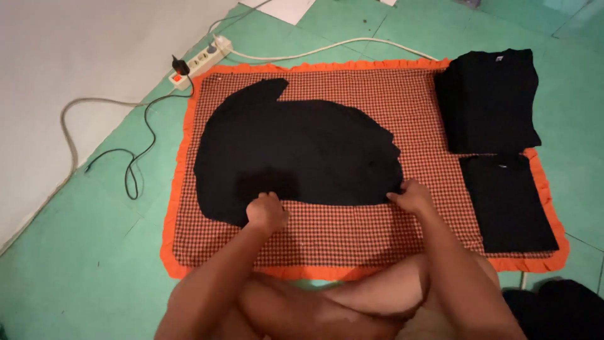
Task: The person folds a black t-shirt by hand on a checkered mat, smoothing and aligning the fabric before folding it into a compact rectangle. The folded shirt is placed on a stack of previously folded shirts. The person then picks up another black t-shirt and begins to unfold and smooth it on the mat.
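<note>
Bare crossed legs of the person fill the near edge, and both forearms reach out from there over a checked mat with an orange frill, which lies on a green tiled floor.

On the mat a black garment is spread flat; it covers the left and middle part, with one sleeve pointing to the far left. The left hand is closed like a fist and pinches the near edge of the garment, toward its left side. The right hand has the fingers curled down on the near right corner of the same edge; it seems to grip the cloth, but how firmly I cannot tell.

On the right part of the mat two folded black garments lie, one far and one near, close together and apart from the spread one. Beyond the far left corner a white power strip rests on the floor with a dark cable curling near the wall.

To handle this edge well, I think both hands should hold it at equal height and keep the cloth tight between them, so no wrinkle stays in the fabric.
</note>
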